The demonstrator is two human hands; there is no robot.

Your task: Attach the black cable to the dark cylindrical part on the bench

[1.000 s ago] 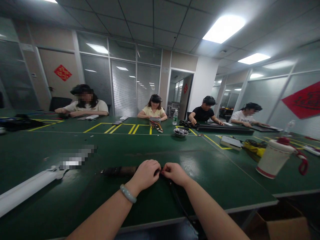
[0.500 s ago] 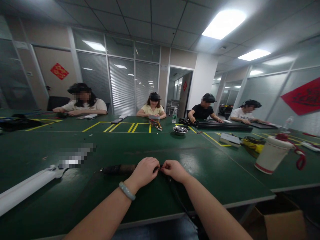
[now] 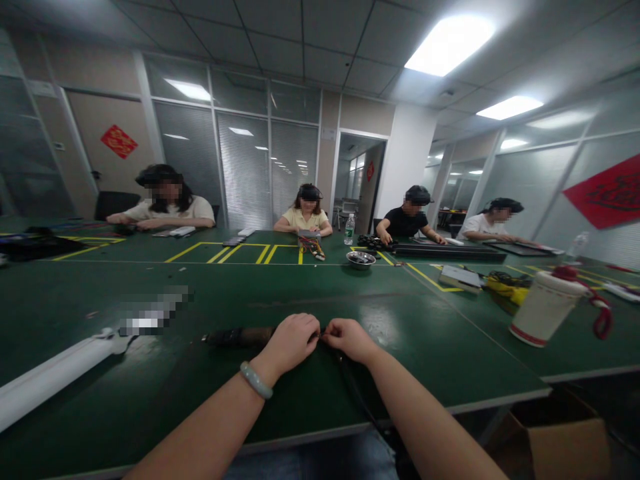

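Observation:
A dark cylindrical electric screwdriver lies on the green table, its small metal tip pointing left. My left hand is closed over its right end, fingers curled and hiding that part. Opposite it, my right hand is closed in a pinch, its fingertips almost meeting those of the left. A black cable emerges below my right hand and runs down over the table's near edge. The small part between the fingertips is mostly hidden; it seems to be the cable's end at the tool.
A white long-armed object lies at left. On the right stand a white cup with a red strap and a white box. A metal bowl of dark parts sits farther back. Several people work across the table.
Both hands stay at the same spot, with only slight shifts of the fingers. The electric screwdriver lies where it was.

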